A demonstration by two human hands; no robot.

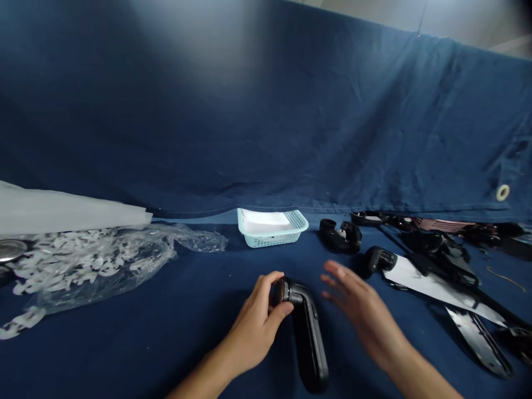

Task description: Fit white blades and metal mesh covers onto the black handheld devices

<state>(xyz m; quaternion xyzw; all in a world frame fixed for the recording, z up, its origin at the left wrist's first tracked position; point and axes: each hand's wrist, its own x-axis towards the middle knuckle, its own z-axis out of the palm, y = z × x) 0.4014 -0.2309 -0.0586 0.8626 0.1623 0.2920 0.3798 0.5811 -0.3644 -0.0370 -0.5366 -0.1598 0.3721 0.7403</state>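
Observation:
A black handheld device (310, 338) with a long, thick handle and a bent, round head is in the lower middle of the head view. My left hand (258, 318) is closed around that head, thumb on the near side and fingers behind it. The ribbed collar next to the thumb is visible; the end face is mostly covered by the fingers. To the right of the device, apart from it, my right hand (359, 307) has its fingers stretched out and slightly blurred. It holds nothing. The device's exact kind cannot be made out.
A pale blue basket (272, 240) with white sheets stands behind. At left lies a clear plastic bag (124, 277) of white plastic parts. Black parts (341, 235), another bent black piece (378, 259) and a white strip (432, 282) lie right. A blue curtain (266, 122) hangs behind.

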